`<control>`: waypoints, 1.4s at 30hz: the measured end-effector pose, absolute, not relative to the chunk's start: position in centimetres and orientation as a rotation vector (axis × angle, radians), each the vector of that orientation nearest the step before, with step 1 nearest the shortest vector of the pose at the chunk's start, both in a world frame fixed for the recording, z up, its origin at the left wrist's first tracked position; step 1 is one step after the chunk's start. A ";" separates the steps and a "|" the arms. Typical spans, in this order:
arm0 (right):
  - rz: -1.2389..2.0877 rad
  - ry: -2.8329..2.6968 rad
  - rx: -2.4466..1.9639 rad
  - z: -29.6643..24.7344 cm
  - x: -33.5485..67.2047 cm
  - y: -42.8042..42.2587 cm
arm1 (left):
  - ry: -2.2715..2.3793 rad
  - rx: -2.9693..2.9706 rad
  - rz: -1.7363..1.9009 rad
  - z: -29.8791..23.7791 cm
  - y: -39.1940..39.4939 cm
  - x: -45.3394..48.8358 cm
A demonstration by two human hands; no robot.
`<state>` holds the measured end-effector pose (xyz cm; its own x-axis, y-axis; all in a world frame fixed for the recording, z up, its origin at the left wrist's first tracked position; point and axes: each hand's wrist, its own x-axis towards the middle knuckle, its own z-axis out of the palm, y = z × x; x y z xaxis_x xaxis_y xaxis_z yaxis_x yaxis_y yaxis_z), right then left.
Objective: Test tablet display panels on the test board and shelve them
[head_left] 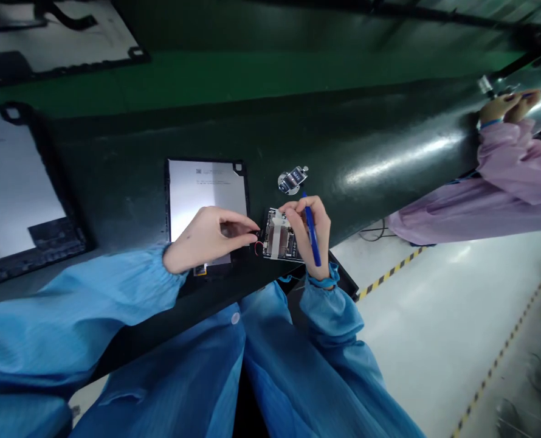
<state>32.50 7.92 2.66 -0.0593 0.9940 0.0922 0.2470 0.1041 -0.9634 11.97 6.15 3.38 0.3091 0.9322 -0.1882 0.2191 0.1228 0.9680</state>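
Observation:
A tablet back frame (206, 188) with a pale inner panel lies on the dark conveyor belt (371, 140) in front of me. My left hand (209, 237) rests on its lower right corner, fingers pinched together at the edge of a small circuit board (279, 237). My right hand (309, 234) grips a blue pen-like tool (312, 234) and also touches the board's right side. Red and black wires show at the board's lower left corner.
A small metal clip part (292, 179) lies on the belt just beyond the board. Another open tablet frame (17, 194) sits at far left, a third (61, 36) at top left. A co-worker's hands (507, 106) in pink sleeves work at upper right.

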 end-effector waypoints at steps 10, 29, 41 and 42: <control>0.602 -2.073 -1.295 -2.0 34.3 7.7 | 1.461 1.945 0.721 1.4 5.6 14.0; 0.705 -2.053 -1.266 -1.9 34.6 7.6 | 1.519 2.053 0.652 0.8 5.2 15.4; 0.713 -2.050 -1.251 -1.9 34.5 7.6 | 1.528 2.050 0.639 1.3 5.4 15.4; 0.708 -2.048 -1.251 -2.0 34.5 7.6 | 1.527 2.053 0.638 1.3 5.4 15.4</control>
<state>34.53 7.55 -1.97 -0.3523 0.9063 0.2334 0.5685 0.4053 -0.7159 15.44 5.44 1.27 0.2615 0.9624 0.0736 0.7285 -0.2468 0.6391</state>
